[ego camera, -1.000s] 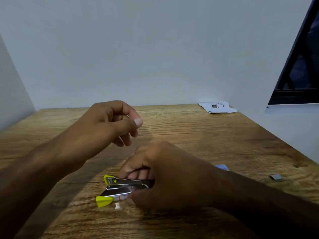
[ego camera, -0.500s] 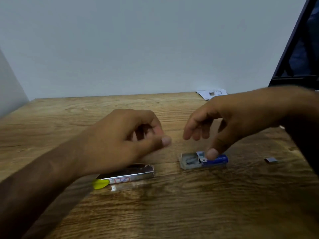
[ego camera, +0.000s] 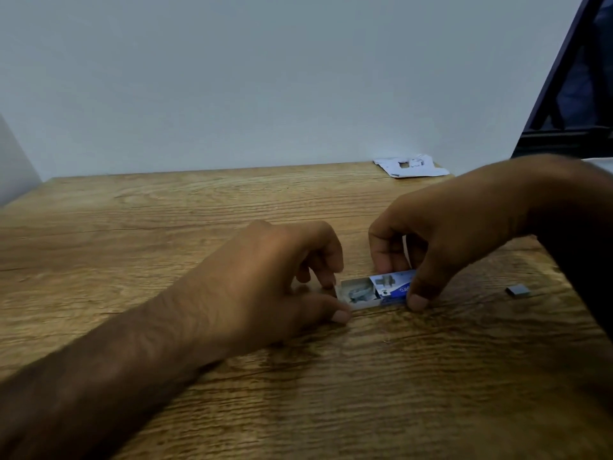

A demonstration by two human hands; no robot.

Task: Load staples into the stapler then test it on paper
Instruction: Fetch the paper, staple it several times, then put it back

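1. Head view: we saw a small staple box point(ego camera: 374, 292) lying flat on a wooden table point(ego camera: 166, 227), a little right of the middle and between the two hands
2. The box was partly open: its pale inner tray point(ego camera: 356, 293) stuck out to the left of the blue sleeve point(ego camera: 394, 287), and grey staples showed inside the tray
3. The left hand point(ego camera: 265, 287) reached in from the lower left, its fingers curled, and pinched the left end of the tray between the thumb point(ego camera: 338, 315) on the near side and the fingertips on the far side
4. The right hand point(ego camera: 464, 234) came in from the right and gripped the blue sleeve, with its thumb point(ego camera: 418, 298) on the near edge and its curled fingers behind the far edge
5. A short loose strip of staples point(ego camera: 517, 290) lay on the table to the right of the box, apart from it and partly under the right forearm
6. A torn piece of white paper point(ego camera: 411, 166) lay at the far edge of the table, against the plain wall point(ego camera: 265, 78)
7. The picture was a little blurred around both hands
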